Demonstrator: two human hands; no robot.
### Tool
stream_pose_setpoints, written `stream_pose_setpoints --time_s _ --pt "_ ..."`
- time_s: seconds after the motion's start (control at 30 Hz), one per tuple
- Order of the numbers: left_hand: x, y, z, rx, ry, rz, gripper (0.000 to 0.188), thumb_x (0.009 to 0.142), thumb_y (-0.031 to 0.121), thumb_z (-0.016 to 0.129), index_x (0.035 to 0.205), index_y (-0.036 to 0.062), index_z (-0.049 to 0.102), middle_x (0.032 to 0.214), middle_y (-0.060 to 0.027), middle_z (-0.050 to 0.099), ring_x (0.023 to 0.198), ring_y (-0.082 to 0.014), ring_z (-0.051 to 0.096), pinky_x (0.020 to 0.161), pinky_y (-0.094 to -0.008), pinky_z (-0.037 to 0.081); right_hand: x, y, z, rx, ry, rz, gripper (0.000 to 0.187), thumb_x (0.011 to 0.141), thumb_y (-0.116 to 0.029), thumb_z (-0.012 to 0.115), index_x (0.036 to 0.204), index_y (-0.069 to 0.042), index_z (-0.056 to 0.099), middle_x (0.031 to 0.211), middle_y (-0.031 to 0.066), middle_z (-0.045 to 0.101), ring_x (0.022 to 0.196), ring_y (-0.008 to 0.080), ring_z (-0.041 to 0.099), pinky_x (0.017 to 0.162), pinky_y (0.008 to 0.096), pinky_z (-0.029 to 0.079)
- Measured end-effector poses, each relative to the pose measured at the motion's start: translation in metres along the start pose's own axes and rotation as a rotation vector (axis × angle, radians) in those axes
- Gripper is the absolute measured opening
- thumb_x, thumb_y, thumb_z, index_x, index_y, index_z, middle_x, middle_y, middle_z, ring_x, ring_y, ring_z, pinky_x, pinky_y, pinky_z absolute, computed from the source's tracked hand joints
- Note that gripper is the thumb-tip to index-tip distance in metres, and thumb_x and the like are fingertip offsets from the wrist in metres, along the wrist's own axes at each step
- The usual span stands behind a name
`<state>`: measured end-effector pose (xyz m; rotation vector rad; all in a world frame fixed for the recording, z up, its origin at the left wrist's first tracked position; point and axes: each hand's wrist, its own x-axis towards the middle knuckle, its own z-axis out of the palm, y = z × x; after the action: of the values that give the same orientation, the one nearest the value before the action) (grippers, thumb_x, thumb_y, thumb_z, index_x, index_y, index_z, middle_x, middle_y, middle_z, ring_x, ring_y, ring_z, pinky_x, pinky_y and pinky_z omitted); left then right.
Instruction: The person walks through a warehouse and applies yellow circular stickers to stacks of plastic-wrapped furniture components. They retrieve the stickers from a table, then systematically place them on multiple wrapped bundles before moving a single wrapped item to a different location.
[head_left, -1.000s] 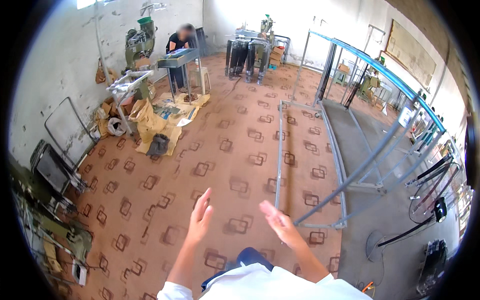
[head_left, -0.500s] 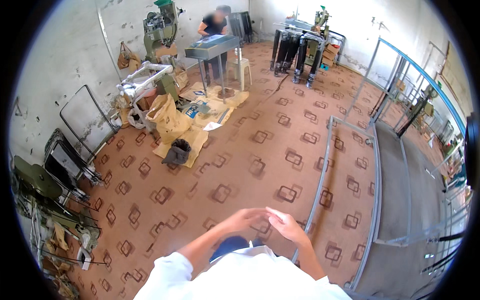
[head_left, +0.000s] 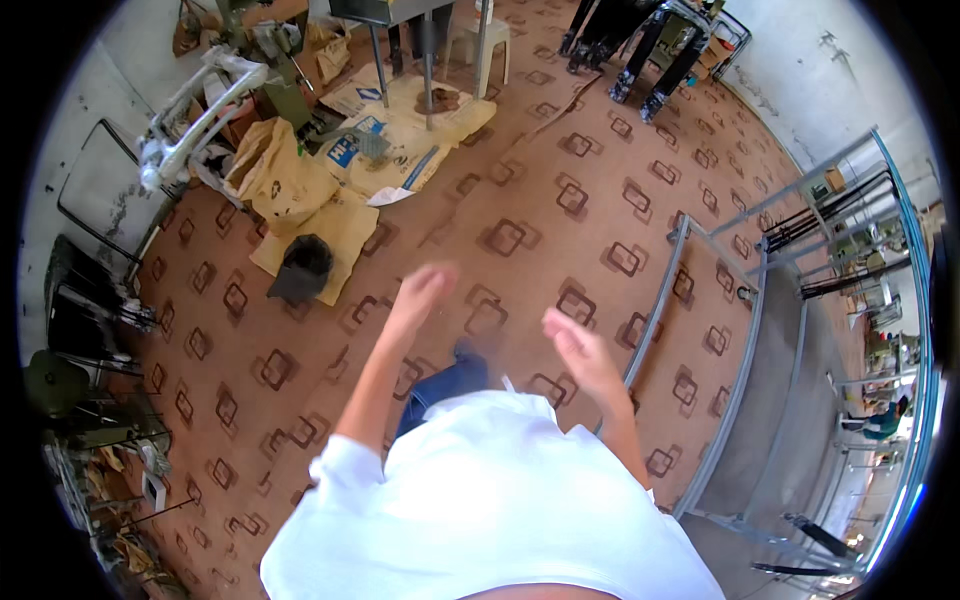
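My left hand [head_left: 425, 290] is raised over the patterned floor, its fingers smeared by motion; nothing shows in it. A little to the right, my right hand [head_left: 578, 348] has its fingers curled in and the thumb lying along them, with no object visible. The two hands are apart, and neither touches anything. Nearest to my left hand, a dark open sack [head_left: 302, 268] stands on a yellow-tan sheet. A metal rail frame [head_left: 655, 318] runs along the floor to the right of my right hand.
A tan sack [head_left: 278, 175] leans beside a white-wrapped tubular frame [head_left: 205, 120]. Further back are a metal-legged table [head_left: 385, 12], a white stool [head_left: 492, 45] and black wrapped legs [head_left: 640, 65]. Blue-topped metal framing [head_left: 915, 270] borders the right; machines [head_left: 60, 385] line the left.
My hands, which were together with fingertips meeting, have moved apart, and the left has swung up and leftward. The view has tilted down, so the co-worker's upper body is out of sight.
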<state>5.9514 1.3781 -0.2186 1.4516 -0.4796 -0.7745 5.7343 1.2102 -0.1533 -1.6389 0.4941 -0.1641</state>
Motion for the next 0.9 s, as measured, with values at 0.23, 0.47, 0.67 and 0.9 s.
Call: stream_pose_setpoints --time_s 0.23,0.47,0.67,0.9 --pt "0.231 0.148 0.085 -0.149 -0.008 0.402 0.047 0.091 0.025 0.045 0.131 0.0023 0.038 0.132 -0.0101 0.042 0.124 -0.0206 0.036 0.103 -0.0315 0.025 0.207 -0.057 -0.084 0.294 0.413 -0.310 0.059 0.094 -0.042 0.032 0.138 -0.004 0.021 0.143 0.0099 0.024 0.132 0.0210 0.021 0.107 0.0370 0.016" --pt "0.450 0.122 0.082 0.134 -0.190 0.420 0.052 0.094 0.026 0.034 0.140 0.0066 0.021 0.147 -0.0093 0.012 0.137 -0.0218 0.006 0.109 -0.0339 0.009 0.478 -0.068 -0.092 0.368 0.018 -0.262 0.063 0.095 -0.043 0.027 0.140 -0.002 0.010 0.147 0.0111 0.012 0.135 0.0206 0.014 0.108 0.0332 0.012" --pt "0.585 0.171 -0.047 0.138 0.116 0.322 0.035 0.090 0.018 0.045 0.121 0.0027 0.051 0.132 -0.0095 0.042 0.121 -0.0184 0.039 0.102 -0.0304 0.027 0.688 -0.136 -0.149 0.104 -0.263 -0.253 0.041 0.094 -0.024 0.043 0.126 0.003 0.044 0.115 0.0140 0.056 0.104 0.0193 0.054 0.093 0.0304 0.039" --pt "0.659 0.152 -0.155 -0.142 0.609 0.058 0.030 0.089 0.019 0.047 0.113 0.0027 0.054 0.123 -0.0069 0.051 0.113 -0.0167 0.046 0.094 -0.0298 0.035 0.859 -0.170 -0.133 0.003 -0.469 -0.056 0.035 0.092 -0.020 0.047 0.119 0.002 0.050 0.109 0.0115 0.059 0.102 0.0176 0.055 0.089 0.0277 0.041"
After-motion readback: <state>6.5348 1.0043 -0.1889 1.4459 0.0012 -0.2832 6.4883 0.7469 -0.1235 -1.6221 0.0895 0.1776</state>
